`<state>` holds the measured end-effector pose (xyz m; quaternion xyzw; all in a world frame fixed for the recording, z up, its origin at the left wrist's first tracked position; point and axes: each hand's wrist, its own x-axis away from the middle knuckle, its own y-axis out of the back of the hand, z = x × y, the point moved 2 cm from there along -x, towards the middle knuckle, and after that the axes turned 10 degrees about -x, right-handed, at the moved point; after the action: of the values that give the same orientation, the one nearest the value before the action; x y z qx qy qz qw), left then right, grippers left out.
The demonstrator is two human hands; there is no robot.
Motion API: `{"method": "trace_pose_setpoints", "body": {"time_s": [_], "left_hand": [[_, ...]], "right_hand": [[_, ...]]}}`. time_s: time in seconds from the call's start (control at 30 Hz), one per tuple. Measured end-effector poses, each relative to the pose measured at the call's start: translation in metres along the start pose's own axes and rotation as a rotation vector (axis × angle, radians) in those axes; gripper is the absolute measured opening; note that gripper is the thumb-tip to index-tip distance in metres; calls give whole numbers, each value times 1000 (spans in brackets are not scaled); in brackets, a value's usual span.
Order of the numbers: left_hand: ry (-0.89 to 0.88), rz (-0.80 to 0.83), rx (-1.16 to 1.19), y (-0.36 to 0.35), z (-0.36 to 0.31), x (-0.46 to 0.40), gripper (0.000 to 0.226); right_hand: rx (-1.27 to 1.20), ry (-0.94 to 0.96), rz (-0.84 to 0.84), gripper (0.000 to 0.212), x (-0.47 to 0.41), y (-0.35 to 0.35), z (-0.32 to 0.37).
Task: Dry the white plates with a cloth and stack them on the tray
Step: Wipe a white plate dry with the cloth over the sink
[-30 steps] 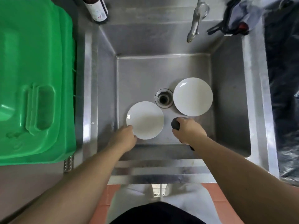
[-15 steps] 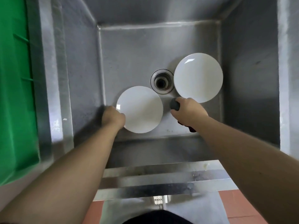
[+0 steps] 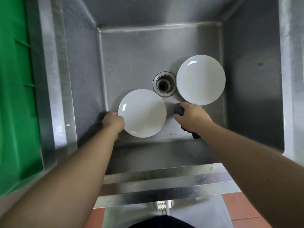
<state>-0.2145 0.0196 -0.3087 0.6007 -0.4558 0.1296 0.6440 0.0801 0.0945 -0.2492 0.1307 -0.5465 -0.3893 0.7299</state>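
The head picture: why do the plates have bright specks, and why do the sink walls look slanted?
In the head view, small white glints sit on both plates, light reflected off the glaze. The wide-angle lens splays the sink walls outward. The green bin at the left edge is soft and blurred. Shadow pools under the left hand.
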Motion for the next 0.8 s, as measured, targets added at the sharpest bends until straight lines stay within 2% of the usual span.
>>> {"method": "trace_pose_setpoints", "body": {"time_s": [0.17, 0.23, 0.33, 0.47, 0.53, 0.67, 0.8], "left_hand": [[114, 117, 255, 12, 5, 12, 31], [119, 155, 318, 16, 6, 17, 29], [86, 175, 341, 24, 6, 29, 32], [35, 201, 363, 42, 3, 51, 48], [13, 220, 400, 54, -1, 65, 48], [-16, 213, 450, 82, -5, 96, 45], [-38, 230, 538, 119, -7, 129, 53]], "right_hand": [[-26, -17, -17, 15, 14, 6, 4], [-33, -20, -21, 13, 20, 10, 6], [-20, -7, -39, 12, 30, 17, 11], [-30, -16, -70, 24, 51, 29, 19], [-48, -18, -85, 26, 66, 36, 25], [-66, -16, -115, 23, 98, 56, 39], [-166, -29, -166, 17, 134, 84, 57]]}}
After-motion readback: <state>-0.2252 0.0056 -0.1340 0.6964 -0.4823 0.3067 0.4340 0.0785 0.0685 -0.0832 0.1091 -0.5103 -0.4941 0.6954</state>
